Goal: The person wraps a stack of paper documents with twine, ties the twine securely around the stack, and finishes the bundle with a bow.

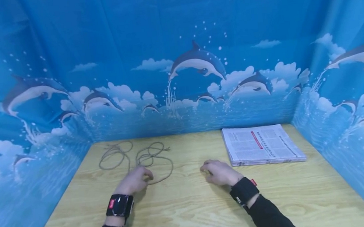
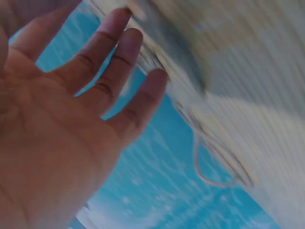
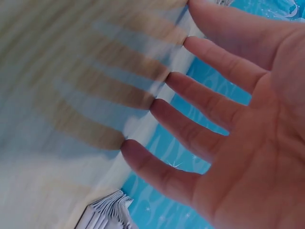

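Thin beige rope lies on the wooden table [image 1: 185, 209] in two loose groups of loops, a left coil [image 1: 108, 168] and a right coil [image 1: 173, 163]. My left hand [image 1: 134, 181] is at the near side of these loops and hides part of the rope. Its fingers [image 2: 126, 50] look relaxed, with nothing held in the left wrist view; whether they touch the rope cannot be told. My right hand [image 1: 221, 172] rests its spread fingertips on the tabletop, left of a newspaper stack [image 1: 261, 142], and holds nothing.
The folded newspapers lie near the table's back right corner, their layered edges [image 3: 107, 210] showing in the right wrist view. A blue curtain [image 1: 182, 117] printed with dolphins and clouds encloses the table at the back and both sides.
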The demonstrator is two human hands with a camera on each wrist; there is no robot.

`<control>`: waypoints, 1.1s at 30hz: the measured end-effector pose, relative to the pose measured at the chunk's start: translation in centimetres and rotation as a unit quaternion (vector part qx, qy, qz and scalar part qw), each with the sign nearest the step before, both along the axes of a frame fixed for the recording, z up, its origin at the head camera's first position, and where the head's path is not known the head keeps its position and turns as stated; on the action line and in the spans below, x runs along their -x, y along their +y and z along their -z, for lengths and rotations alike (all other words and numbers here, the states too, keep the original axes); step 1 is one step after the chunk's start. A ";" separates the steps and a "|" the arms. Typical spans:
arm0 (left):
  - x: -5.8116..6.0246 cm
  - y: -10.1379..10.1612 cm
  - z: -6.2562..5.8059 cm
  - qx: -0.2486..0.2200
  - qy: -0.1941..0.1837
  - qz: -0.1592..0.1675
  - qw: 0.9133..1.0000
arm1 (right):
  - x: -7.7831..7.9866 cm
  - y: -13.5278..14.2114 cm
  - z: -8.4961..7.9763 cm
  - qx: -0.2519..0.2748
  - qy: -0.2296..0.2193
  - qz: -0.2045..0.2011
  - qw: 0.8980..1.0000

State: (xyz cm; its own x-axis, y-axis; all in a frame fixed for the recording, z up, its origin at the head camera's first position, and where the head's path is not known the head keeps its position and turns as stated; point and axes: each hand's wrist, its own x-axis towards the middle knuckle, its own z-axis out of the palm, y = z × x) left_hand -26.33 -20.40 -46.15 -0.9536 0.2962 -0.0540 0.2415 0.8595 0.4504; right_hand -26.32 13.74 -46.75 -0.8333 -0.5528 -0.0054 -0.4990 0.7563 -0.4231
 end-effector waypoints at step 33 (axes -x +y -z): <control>0.9 0.0 0.9 -0.011 0.101 0.144 0.984 | 2.6 -8.7 -0.2 -0.116 0.017 -0.045 0.992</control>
